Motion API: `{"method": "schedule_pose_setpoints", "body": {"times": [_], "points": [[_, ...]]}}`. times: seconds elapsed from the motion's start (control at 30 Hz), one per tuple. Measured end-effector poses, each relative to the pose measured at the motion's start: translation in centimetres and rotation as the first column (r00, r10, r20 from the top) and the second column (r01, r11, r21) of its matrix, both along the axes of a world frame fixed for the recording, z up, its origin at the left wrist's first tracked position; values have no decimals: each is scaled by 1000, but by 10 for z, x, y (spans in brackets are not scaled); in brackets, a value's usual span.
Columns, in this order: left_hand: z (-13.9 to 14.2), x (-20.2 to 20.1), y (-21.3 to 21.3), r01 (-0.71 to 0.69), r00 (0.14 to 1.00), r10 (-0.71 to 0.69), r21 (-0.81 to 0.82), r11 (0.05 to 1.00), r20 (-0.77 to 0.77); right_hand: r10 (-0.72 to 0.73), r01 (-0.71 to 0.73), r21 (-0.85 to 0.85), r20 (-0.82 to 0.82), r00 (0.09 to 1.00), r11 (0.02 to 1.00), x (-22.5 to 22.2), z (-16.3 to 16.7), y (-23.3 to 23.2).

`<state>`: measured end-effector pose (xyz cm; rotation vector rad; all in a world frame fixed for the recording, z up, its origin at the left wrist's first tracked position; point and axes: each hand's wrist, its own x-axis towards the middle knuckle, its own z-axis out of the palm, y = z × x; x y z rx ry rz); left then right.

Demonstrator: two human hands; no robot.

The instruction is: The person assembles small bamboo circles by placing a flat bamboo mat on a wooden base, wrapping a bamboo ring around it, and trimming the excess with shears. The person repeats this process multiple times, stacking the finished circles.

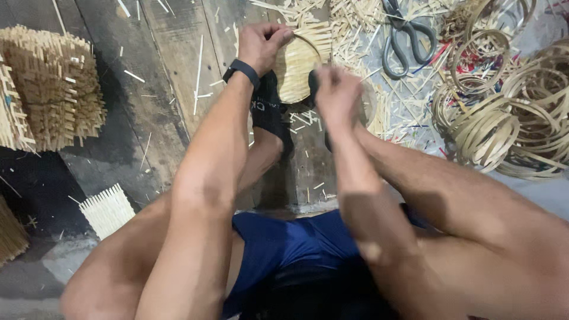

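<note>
Head view: the left hand [261,44] curls its fingers [278,32] closed over the top rim of a small round woven bamboo mat [296,71], pinching the edge where a thin hoop runs around it. The mat stands tilted on the floor between both hands, just in front of a foot in a black sock [269,112]. The right hand [338,95] is blurred; it sits at the mat's right edge with its fingers bunched into a loose fist, and whether it actually clamps the mat or a strip cannot be told. A black band [242,71] wraps the left wrist.

The surface is a floor of dark, worn wooden planks [160,89], littered with pale bamboo slivers [355,35]. Grey-handled scissors [406,41] lie among the slivers beyond the right hand, well apart from it. To the right lies a heap of coiled bamboo hoops [510,118]. At the far left stand stacked woven bamboo pieces [50,89], and a smaller woven square [106,210] lies near the left knee. The person wears blue shorts [290,243].
</note>
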<state>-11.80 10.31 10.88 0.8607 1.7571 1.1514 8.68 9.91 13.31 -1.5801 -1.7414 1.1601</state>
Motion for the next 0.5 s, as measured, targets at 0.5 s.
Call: {"method": "schedule_pose_setpoints", "body": {"times": [0.5], "points": [[-30, -1, -6, -115, 905, 132, -65, 991, 405, 97, -121, -275, -100, 990, 954, 1, -42, 66]]}}
